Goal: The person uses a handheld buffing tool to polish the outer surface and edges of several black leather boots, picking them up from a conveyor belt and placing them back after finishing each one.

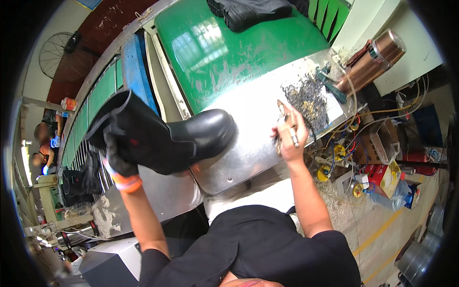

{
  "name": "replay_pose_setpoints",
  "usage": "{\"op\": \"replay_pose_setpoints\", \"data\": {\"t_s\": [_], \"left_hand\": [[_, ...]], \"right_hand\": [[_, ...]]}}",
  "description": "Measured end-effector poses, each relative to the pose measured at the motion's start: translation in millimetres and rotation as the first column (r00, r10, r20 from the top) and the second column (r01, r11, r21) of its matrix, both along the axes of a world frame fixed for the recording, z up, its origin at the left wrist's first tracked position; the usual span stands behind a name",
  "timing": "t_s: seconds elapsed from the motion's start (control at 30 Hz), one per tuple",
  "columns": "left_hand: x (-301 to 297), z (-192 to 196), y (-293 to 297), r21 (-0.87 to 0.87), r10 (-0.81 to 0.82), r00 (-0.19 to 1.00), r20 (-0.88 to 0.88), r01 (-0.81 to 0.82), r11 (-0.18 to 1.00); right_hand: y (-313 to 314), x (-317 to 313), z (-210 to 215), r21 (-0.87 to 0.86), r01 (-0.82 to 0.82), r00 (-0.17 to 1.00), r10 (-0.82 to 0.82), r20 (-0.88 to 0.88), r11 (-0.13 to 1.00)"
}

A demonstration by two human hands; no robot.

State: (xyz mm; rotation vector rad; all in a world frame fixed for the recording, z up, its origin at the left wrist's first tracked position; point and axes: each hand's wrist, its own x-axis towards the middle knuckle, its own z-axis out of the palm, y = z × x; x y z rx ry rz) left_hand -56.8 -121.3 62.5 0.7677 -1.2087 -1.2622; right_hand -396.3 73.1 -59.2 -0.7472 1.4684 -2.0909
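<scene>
My left hand (119, 160), in a dark glove with an orange cuff, is closed on the shaft of a black leather boot (203, 136). The boot lies tilted over the metal worktop (227, 174), its toe pointing right and its opening to the upper left. My bare right hand (292, 136) is closed around a slim pen-like tool (281, 105) with a brownish pointed tip and a metal end. That hand stays to the right of the toe, apart from it. Dark trimmings (308, 103) lie scattered just beyond the tool.
Behind the worktop runs a green belt (239, 57) with black boots (251, 12) at its far end. A copper-coloured flask (373, 62) stands at the right, near hoses and a red box (382, 179). More boots (81, 179) and two people (45, 143) are at the left.
</scene>
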Motion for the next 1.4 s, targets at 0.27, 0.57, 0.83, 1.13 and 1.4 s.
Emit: {"op": "replay_pose_setpoints", "data": {"t_s": [0.27, 0.57, 0.83, 1.13, 1.4], "left_hand": [[-141.6, 120.6, -224.8, -0.585, 0.102, 0.986, 0.135, -0.004, 0.811], [-178.8, 3.8, -170.0, -0.413, 0.227, 0.424, 0.877, 0.422, 0.807], [62.8, -136.3, -12.1, -0.364, 0.239, 0.437, 0.867, 0.229, 0.903], [174.3, -129.0, 17.5, -0.354, 0.386, 0.341, 0.857, -0.156, 0.922], [300.0, -137.3, -93.6, -0.523, 0.589, -0.047, 0.807, -0.521, 0.675]], "right_hand": [[-3.7, 1.5, -2.4, 0.026, -0.075, 0.996, 0.074, 0.056, 0.997], [3.3, -6.3, -0.4, 0.016, -0.059, 0.997, 0.058, 0.055, 0.998], [1.0, 3.6, 1.2, 0.010, -0.111, 0.990, 0.110, 0.090, 0.994], [-2.1, -2.2, -1.0, 0.074, -0.065, 0.998, 0.066, -0.010, 0.995], [0.7, 5.4, -2.8, 0.067, -0.031, 0.999, 0.029, 0.021, 0.997]]}}
